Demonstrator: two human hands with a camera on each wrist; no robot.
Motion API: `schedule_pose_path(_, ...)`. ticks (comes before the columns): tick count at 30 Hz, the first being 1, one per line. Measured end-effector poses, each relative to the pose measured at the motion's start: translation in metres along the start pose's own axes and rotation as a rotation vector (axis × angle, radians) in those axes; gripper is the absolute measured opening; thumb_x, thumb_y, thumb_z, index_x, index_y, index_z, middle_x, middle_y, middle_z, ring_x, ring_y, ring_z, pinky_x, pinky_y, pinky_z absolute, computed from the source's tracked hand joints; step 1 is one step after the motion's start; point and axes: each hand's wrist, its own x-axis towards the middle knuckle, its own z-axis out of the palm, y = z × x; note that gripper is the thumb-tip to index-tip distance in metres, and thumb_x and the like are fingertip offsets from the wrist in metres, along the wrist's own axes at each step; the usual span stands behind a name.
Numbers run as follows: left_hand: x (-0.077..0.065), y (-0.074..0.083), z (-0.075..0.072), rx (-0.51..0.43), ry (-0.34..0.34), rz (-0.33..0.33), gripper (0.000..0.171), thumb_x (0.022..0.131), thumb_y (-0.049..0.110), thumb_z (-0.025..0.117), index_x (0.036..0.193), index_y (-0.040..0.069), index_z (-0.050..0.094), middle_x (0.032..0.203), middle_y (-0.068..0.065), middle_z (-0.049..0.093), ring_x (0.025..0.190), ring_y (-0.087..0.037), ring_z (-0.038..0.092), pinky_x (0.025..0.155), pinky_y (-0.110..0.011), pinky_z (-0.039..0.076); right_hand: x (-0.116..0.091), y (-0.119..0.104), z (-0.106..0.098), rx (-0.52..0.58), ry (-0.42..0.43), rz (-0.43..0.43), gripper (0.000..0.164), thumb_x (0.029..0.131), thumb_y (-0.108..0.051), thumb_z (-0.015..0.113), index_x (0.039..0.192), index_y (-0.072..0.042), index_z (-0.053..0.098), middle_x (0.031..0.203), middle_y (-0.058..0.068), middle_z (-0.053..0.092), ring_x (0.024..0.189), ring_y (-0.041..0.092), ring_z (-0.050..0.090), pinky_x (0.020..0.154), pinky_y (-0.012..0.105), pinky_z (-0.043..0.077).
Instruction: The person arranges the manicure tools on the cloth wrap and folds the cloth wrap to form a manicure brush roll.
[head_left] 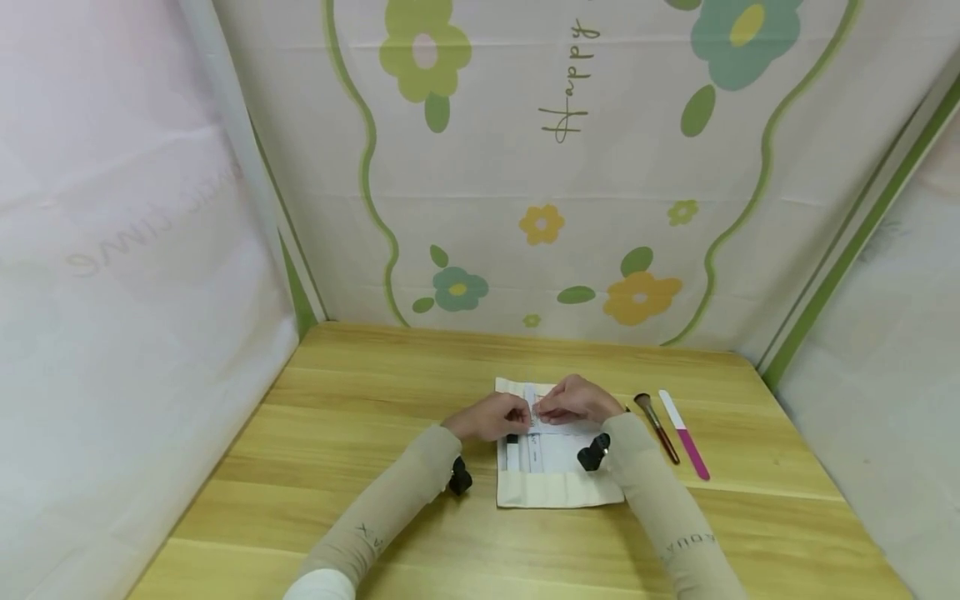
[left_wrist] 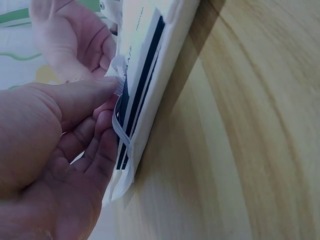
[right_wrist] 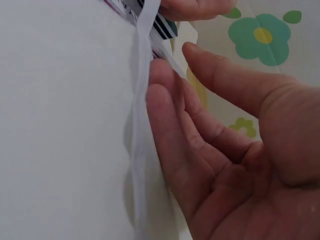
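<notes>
A cream fabric organizer (head_left: 558, 492) lies unfolded on the table, with a white elastic band (right_wrist: 141, 75) running across it. Thin strips with white faces and dark edges (left_wrist: 145, 65) sit under the band at its left side. My left hand (head_left: 497, 415) pinches the band between thumb and index finger, and a slack loop of it hangs over the ends of the strips. At the organizer's upper part, my right hand (head_left: 576, 400) has its fingertips (right_wrist: 161, 100) right at the band. Its thumb stands apart from the fingers.
Right of the organizer lie a makeup brush (head_left: 657, 427) with a dark red handle and a white and magenta nail file (head_left: 686, 437). The wooden table (head_left: 360, 417) is bounded by printed fabric walls (head_left: 480, 167) at the back and both sides.
</notes>
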Motion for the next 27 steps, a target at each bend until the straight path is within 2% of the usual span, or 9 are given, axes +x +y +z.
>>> schedule_pose_path(3,0.000,0.000,0.000,0.003,0.003,0.003,0.012,0.105,0.011,0.066,0.093,0.013,0.069,0.086,0.006,0.061,0.078,-0.005,0.052,0.074,-0.018,0.045,0.004,-0.005,-0.005,-0.064,0.035,-0.031,0.020,0.094,-0.018,0.081,0.102,0.001,0.081,0.086,0.007,0.080,0.074,0.011,0.075,0.071,0.026,0.063)
schedule_pose_path(8,-0.001,0.002,0.000,0.017,0.004,-0.006,0.011,0.105,0.011,0.066,0.094,0.012,0.069,0.085,0.006,0.060,0.078,-0.005,0.052,0.074,-0.018,0.044,0.009,-0.013,-0.007,-0.103,0.067,-0.063,0.017,0.095,-0.017,0.080,0.098,0.000,0.082,0.086,0.010,0.081,0.072,0.013,0.077,0.069,0.027,0.063)
schedule_pose_path(17,-0.001,0.002,-0.001,0.022,0.005,0.006,0.011,0.104,0.011,0.067,0.094,0.012,0.069,0.086,0.007,0.060,0.079,-0.004,0.052,0.075,-0.018,0.044,0.016,-0.020,-0.001,-0.101,0.102,0.008,0.013,0.090,-0.015,0.084,0.092,-0.001,0.083,0.079,0.010,0.079,0.064,0.013,0.075,0.064,0.024,0.061)
schedule_pose_path(27,-0.001,0.002,-0.001,0.013,0.007,0.001,0.011,0.104,0.010,0.067,0.093,0.012,0.069,0.085,0.007,0.058,0.079,-0.004,0.051,0.075,-0.018,0.043,0.017,-0.017,0.004,-0.135,0.095,0.015,0.010,0.093,-0.012,0.081,0.093,-0.002,0.083,0.078,0.006,0.079,0.065,0.011,0.073,0.065,0.022,0.059)
